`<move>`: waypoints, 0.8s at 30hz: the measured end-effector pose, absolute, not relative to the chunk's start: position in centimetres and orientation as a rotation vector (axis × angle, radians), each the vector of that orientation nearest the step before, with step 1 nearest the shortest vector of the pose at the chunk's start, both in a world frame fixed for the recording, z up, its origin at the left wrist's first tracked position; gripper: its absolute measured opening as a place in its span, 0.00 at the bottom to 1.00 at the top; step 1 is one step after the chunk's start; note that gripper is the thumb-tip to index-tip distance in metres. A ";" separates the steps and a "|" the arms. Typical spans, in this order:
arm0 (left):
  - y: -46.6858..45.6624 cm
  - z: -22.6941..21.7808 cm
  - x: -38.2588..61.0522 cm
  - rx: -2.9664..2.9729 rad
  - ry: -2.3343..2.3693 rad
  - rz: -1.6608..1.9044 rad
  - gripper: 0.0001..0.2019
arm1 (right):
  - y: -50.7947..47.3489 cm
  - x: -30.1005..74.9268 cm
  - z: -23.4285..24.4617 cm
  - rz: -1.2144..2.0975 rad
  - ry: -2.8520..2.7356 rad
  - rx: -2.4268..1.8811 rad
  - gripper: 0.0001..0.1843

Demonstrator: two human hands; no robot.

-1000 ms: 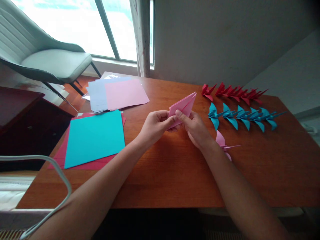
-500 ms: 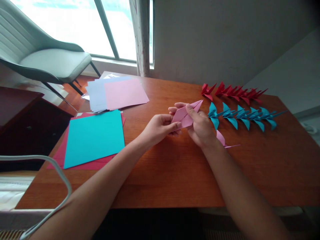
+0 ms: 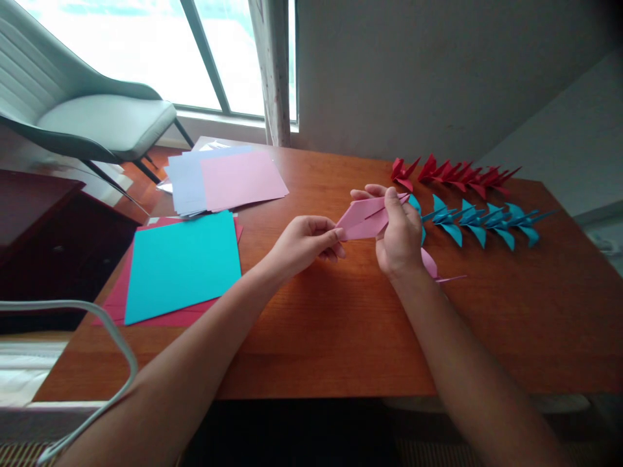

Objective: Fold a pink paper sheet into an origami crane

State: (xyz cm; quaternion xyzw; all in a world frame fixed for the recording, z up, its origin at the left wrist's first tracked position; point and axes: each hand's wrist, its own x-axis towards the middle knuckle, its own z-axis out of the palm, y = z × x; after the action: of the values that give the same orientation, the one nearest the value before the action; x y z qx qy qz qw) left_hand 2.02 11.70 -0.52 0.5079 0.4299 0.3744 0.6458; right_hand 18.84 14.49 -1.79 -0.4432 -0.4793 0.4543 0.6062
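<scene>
Between my hands, above the wooden table [image 3: 321, 331], is a pink folded paper [image 3: 366, 217], a long diamond shape with a slit along its middle. My left hand [image 3: 311, 241] pinches its left corner between thumb and fingers. On its right part, my right hand [image 3: 400, 235] grips it with the thumb on top and the fingers behind. A pink paper crane [image 3: 429, 263] lies by my right wrist, partly hidden by it. Just beyond my right hand runs a row of blue paper cranes [image 3: 471, 220], the nearest one partly covered.
Behind the blue row stand several red paper cranes [image 3: 457, 175]. To the left lie a turquoise paper stack [image 3: 185, 266] over red sheets [image 3: 114, 301], and pink sheets [image 3: 243, 181] over pale blue ones [image 3: 185, 188]. A white cable [image 3: 121, 344] passes by my left forearm.
My left hand has shifted to the paper's left corner. The right thumb has slid toward its pointed right end, and the paper has turned flatter, showing more of its face.
</scene>
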 end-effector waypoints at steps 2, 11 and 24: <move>11.7 -0.2 1.7 1.176 0.990 0.839 0.15 | 14.6 19.0 -2.0 0.924 -1.179 -1.054 0.21; 11.7 0.4 0.7 1.280 1.140 1.087 0.09 | 14.8 19.3 -1.8 0.995 -1.134 -1.093 0.09; 4.8 -1.0 -0.4 1.913 1.376 0.589 0.13 | 5.5 21.7 -1.4 0.517 -2.247 -0.941 0.15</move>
State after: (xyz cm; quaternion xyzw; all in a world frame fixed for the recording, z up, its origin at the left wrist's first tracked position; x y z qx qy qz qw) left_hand -0.38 4.78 -0.99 0.7380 0.5309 0.2271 0.3491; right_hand 21.66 5.46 -1.36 -0.3582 -0.8548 0.1967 0.3199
